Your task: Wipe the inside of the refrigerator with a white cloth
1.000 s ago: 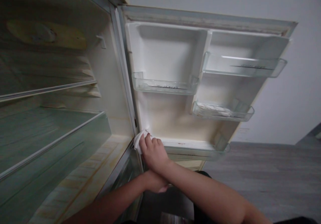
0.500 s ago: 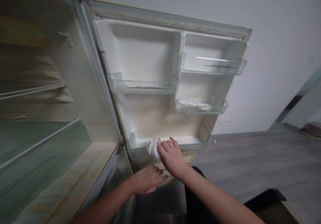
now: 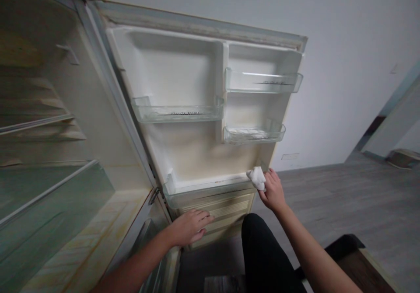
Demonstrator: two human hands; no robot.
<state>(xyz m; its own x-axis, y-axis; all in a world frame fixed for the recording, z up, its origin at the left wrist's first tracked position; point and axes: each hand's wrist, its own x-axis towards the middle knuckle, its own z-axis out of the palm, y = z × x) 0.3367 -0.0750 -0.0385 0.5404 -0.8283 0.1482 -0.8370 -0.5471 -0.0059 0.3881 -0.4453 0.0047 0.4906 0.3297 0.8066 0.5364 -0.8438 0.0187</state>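
Observation:
A crumpled white cloth (image 3: 256, 178) is held in my right hand (image 3: 273, 190), at the right end of the lowest clear door bin (image 3: 200, 195). That bin runs along the bottom of the open fridge door (image 3: 177, 65). Below its left part is my left hand (image 3: 192, 227), fingers apart and nothing in it, in front of a ribbed cream panel (image 3: 226, 210). Small brown spots show on the ledge behind the bin.
At left stands the open fridge interior (image 3: 101, 122) with glass shelves and yellow stains. Higher on the door are more clear bins (image 3: 262, 81). My dark-clothed knee (image 3: 259, 240) is below. A dark-edged box (image 3: 357, 258) sits on the grey floor (image 3: 328, 197) at lower right.
My right hand has moved right along the lowest bin with the cloth. My left hand stays in nearly the same place. The view has shifted, so the door appears further left.

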